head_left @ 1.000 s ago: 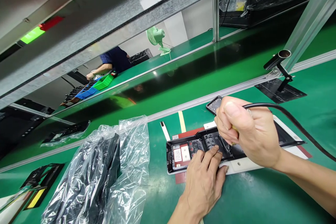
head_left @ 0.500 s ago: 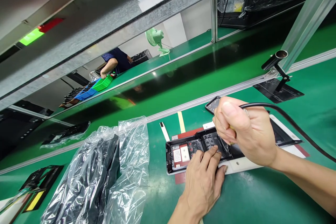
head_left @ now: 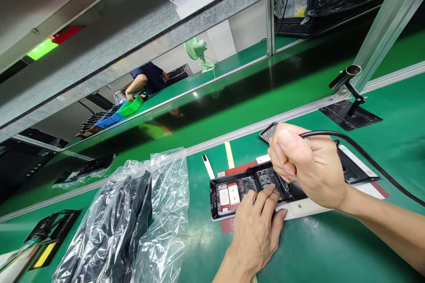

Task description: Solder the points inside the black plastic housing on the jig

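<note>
My right hand (head_left: 303, 166) is closed in a fist around a corded tool whose body is mostly hidden. Its black cord (head_left: 360, 150) leaves over the thumb side and runs off to the right. Below the fist lies a long black plastic housing (head_left: 215, 217), open side up, with ribs, black inner parts and a white label at its left end. The tool's tip is hard to make out inside it. My left hand (head_left: 257, 225) lies with fingers stretched over the housing's front edge, fingertips touching the inside. A white fixture (head_left: 295, 208) lies under the housing.
A small black tray of screws (head_left: 268, 133) sits behind my right hand. A tubular holder (head_left: 345, 77) stands at right. Plastic-bagged black parts (head_left: 109, 216) lie at left. Across the line, a person's arm (head_left: 137, 85) reaches into a green bin (head_left: 130, 105) near a fan (head_left: 195, 48).
My right hand, with the tool, has shifted very slightly left. My left hand and the housing stay in place.
</note>
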`<state>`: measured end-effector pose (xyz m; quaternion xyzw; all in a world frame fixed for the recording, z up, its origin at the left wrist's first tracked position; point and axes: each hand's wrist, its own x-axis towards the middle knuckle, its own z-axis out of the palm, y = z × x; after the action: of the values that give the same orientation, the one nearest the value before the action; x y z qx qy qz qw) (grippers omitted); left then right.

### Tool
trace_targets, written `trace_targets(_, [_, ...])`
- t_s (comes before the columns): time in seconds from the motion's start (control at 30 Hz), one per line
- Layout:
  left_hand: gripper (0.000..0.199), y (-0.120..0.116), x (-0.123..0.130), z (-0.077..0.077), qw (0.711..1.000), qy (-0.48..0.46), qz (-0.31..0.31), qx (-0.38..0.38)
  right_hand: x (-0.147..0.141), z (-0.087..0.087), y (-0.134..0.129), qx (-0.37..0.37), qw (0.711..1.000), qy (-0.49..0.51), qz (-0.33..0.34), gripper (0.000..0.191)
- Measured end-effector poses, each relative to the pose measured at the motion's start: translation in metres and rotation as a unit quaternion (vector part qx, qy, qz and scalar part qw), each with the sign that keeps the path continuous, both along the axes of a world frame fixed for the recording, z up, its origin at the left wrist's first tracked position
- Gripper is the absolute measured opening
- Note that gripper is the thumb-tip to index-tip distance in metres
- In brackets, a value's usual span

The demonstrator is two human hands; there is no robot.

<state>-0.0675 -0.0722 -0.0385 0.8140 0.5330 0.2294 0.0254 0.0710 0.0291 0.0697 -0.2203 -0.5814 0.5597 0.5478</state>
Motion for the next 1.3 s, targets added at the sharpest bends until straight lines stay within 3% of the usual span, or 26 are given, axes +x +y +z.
trace_targets(1.3, [0.037,0.0034,-0.0005,-0.0067,0.999,-0.015,0.002,0.03,-0.001,-0.0052,0.0004,0.022,1.0,-0.006,-0.001,0.048])
